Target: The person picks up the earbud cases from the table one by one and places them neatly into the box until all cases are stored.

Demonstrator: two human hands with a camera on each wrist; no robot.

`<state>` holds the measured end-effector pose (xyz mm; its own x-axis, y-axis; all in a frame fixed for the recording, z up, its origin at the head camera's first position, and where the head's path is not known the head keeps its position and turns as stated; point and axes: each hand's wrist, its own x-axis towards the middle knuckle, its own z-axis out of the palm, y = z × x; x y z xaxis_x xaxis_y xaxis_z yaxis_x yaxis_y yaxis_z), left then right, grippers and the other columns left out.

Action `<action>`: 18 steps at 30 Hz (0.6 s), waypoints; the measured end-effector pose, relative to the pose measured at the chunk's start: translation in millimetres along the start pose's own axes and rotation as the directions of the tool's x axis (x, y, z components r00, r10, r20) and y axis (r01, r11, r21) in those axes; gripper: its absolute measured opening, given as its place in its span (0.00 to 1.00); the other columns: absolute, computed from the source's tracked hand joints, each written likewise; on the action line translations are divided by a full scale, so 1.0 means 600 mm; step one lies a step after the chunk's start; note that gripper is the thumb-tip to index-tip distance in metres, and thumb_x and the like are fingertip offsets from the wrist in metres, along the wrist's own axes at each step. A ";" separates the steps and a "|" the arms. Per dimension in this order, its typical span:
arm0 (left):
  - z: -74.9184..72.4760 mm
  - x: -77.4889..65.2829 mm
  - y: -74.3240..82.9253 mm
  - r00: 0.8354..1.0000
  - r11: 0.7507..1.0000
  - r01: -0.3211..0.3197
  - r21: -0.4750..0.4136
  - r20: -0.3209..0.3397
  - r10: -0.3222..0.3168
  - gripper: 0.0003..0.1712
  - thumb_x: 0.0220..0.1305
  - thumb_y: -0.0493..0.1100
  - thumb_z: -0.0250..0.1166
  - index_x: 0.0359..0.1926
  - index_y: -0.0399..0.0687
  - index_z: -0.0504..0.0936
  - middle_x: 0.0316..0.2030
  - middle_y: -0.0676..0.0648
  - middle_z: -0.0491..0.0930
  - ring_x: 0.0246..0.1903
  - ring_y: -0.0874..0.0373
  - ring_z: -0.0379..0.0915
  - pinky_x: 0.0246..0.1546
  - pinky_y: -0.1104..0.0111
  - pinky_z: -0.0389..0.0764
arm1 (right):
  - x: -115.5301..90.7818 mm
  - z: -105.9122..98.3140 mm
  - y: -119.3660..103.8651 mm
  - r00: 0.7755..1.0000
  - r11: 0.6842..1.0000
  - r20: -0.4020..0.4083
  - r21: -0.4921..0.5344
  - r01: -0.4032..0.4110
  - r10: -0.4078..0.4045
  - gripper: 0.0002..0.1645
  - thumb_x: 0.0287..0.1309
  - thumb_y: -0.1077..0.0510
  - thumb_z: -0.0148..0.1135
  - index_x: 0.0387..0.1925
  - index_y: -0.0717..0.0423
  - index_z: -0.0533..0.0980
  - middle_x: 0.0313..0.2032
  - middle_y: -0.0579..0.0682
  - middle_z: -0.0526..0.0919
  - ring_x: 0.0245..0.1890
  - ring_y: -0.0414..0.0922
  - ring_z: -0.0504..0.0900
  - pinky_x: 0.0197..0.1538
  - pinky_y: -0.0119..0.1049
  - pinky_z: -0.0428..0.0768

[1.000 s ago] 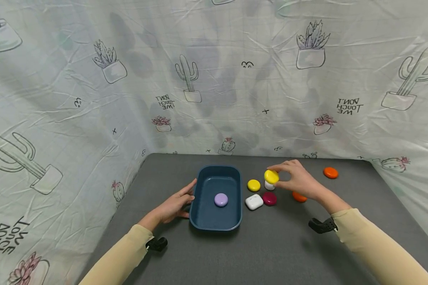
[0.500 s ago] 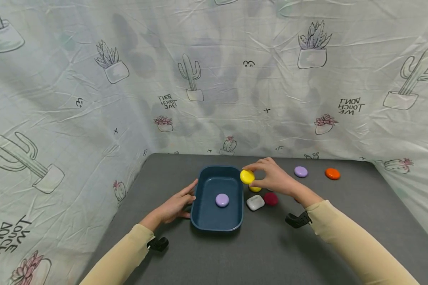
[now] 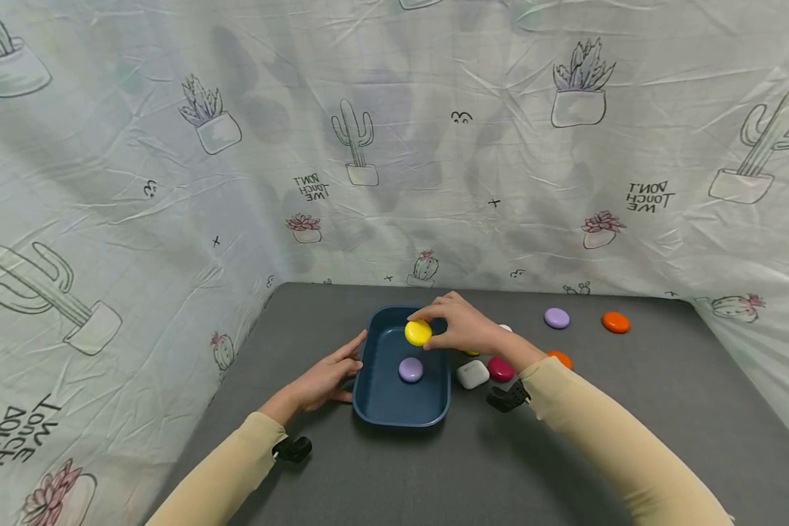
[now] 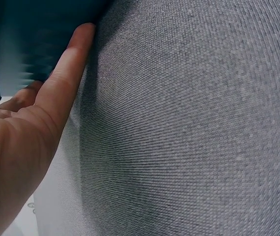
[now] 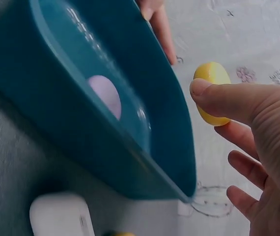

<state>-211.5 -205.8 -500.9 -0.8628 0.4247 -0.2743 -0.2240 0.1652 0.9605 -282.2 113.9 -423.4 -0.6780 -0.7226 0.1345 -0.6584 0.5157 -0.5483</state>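
My right hand pinches a glossy yellow disc between thumb and fingers, above the far part of a dark blue, deep rectangular bin. The right wrist view shows the thumb across the face of the yellow disc and the other fingers loosely bent. Inside the bin, a lilac disc lies on the floor. My left hand touches the bin's left side with its fingers spread along the wall. In the left wrist view the thumb lies along the outer wall.
Right of the bin stand a white earbuds case and a crimson disc. Another yellow disc is mostly hidden behind my right hand. Farther right lie a lilac disc and two orange discs. A patterned cloth hangs behind the table.
My right hand has carried the yellow disc left, from beside the bin to over it. The lilac disc and an orange disc behind the arm have come into view. My left hand stays put.
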 end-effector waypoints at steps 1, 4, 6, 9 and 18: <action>0.000 0.000 0.000 1.000 1.000 0.001 0.002 0.000 -0.001 0.39 0.80 0.43 0.49 0.81 0.77 0.46 0.78 0.38 0.49 0.74 0.34 0.52 0.49 0.46 0.81 | 0.005 0.004 -0.002 1.000 1.000 0.012 -0.003 -0.003 0.003 0.32 0.57 0.50 0.77 0.64 0.44 0.80 0.51 0.40 0.81 0.54 0.52 0.68 0.53 0.47 0.68; 0.000 -0.001 0.001 1.000 1.000 0.001 0.014 0.000 -0.001 0.39 0.80 0.43 0.48 0.82 0.76 0.45 0.79 0.38 0.47 0.74 0.34 0.52 0.49 0.47 0.81 | 0.019 0.016 -0.010 0.999 1.000 0.042 -0.003 -0.010 0.010 0.32 0.57 0.51 0.77 0.64 0.42 0.80 0.50 0.41 0.80 0.54 0.50 0.68 0.53 0.47 0.69; 0.001 -0.002 0.002 1.000 1.000 0.003 0.021 0.000 -0.003 0.39 0.81 0.42 0.48 0.82 0.76 0.45 0.79 0.38 0.45 0.74 0.34 0.51 0.49 0.47 0.81 | 0.027 0.024 -0.014 0.998 1.000 0.059 -0.021 -0.007 0.008 0.31 0.56 0.50 0.77 0.63 0.41 0.81 0.49 0.40 0.80 0.54 0.49 0.68 0.53 0.47 0.70; 0.002 -0.003 0.002 1.000 1.000 0.006 0.025 0.000 -0.006 0.38 0.81 0.43 0.48 0.82 0.75 0.44 0.79 0.38 0.43 0.74 0.34 0.50 0.49 0.47 0.81 | 0.039 0.037 -0.018 0.996 0.998 0.086 -0.064 0.003 0.003 0.32 0.55 0.49 0.78 0.62 0.39 0.81 0.48 0.40 0.81 0.54 0.47 0.68 0.54 0.48 0.70; 0.004 -0.006 0.003 1.000 1.000 0.000 0.015 0.008 0.000 0.39 0.81 0.44 0.48 0.82 0.75 0.44 0.77 0.38 0.49 0.73 0.35 0.53 0.49 0.48 0.81 | 0.059 0.070 -0.025 0.986 0.995 0.165 -0.098 -0.012 0.028 0.31 0.55 0.50 0.78 0.62 0.39 0.81 0.49 0.41 0.81 0.56 0.46 0.68 0.55 0.47 0.69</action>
<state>-207.7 -205.0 -498.0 -0.8593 0.4316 -0.2745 -0.2169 0.1785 0.9597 -282.8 61.1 -445.2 -0.6329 -0.7740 -0.0183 -0.6793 0.5666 -0.4664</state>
